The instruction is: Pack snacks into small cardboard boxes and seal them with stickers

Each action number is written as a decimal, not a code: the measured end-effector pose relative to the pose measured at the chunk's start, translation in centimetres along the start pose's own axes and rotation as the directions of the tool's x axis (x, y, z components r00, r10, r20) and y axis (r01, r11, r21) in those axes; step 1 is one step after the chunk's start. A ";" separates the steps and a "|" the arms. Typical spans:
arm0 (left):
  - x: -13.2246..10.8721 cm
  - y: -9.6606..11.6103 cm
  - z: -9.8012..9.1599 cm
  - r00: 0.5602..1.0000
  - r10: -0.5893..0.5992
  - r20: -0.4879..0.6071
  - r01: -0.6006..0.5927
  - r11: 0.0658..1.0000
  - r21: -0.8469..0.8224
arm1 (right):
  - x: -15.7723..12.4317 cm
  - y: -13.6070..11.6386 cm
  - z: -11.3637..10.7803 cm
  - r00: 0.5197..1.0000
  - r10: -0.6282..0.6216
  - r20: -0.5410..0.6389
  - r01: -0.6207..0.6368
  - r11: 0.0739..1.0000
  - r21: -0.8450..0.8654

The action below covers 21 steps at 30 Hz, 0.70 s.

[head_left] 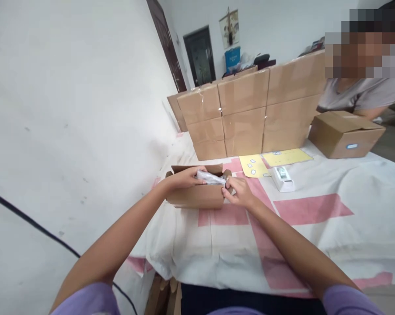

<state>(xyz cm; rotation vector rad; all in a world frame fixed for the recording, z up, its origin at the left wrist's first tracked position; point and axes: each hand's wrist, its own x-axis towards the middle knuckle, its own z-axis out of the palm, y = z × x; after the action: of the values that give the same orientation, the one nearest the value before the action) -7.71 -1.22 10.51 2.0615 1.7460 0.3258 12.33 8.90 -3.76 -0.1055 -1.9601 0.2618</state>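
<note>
A small open cardboard box (195,197) stands on the cloth-covered table in front of me. At its mouth is a clear plastic-wrapped item (211,177), whose contents I cannot make out. My left hand (188,177) reaches over the box's left side, fingers closed on the wrapped item's left end. With bent fingers, my right hand (238,191) pinches the item's right end by the box's right edge. The lower part of the item and the inside of the box are hidden.
Cardboard panels (243,111) stand upright across the table. Yellow sheets (287,157) with small labels lie before them, beside a white label dispenser (283,179). At right, a closed carton (346,135) sits near another person (358,94). A wall (85,109) bounds the left.
</note>
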 end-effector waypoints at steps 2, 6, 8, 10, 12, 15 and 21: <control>-0.5 0.3 -0.8 1.000 0.001 0.001 -0.001 0.997 0.082 | 0.0 0.0 -0.1 1.000 0.000 0.006 0.000 1.000 -0.021; -1.9 2.4 -2.3 0.997 -0.011 -0.073 0.030 0.965 0.261 | -0.2 0.2 0.3 1.000 0.001 -0.002 -0.002 0.995 -0.102; -1.6 3.2 -2.3 0.999 -0.033 -0.013 0.036 0.946 0.322 | -0.3 0.3 0.8 0.996 -0.080 0.027 0.083 0.982 -0.171; -0.3 3.5 -1.9 0.989 -0.079 0.125 0.031 0.937 0.347 | -0.3 0.2 1.4 0.988 -0.149 0.050 0.156 0.966 -0.207; 1.4 3.4 -1.2 0.963 -0.118 0.240 0.028 0.938 0.347 | -0.3 -0.1 1.9 0.983 -0.180 0.041 0.185 0.962 -0.199; 3.2 3.5 -0.6 0.946 -0.136 0.295 0.024 0.935 0.355 | -0.2 -0.6 1.9 0.979 -0.203 -0.002 0.200 0.967 -0.159; 0.8 5.2 -0.8 0.982 -0.062 0.178 -0.013 0.919 0.395 | 0.3 0.2 -1.3 0.991 -0.081 -0.105 0.064 0.986 -0.154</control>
<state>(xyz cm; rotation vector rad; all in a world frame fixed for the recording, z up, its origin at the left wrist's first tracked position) -3.35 -0.93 13.53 2.2496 1.8320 -0.2474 13.38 9.28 -3.04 -0.1436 -1.8675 0.0583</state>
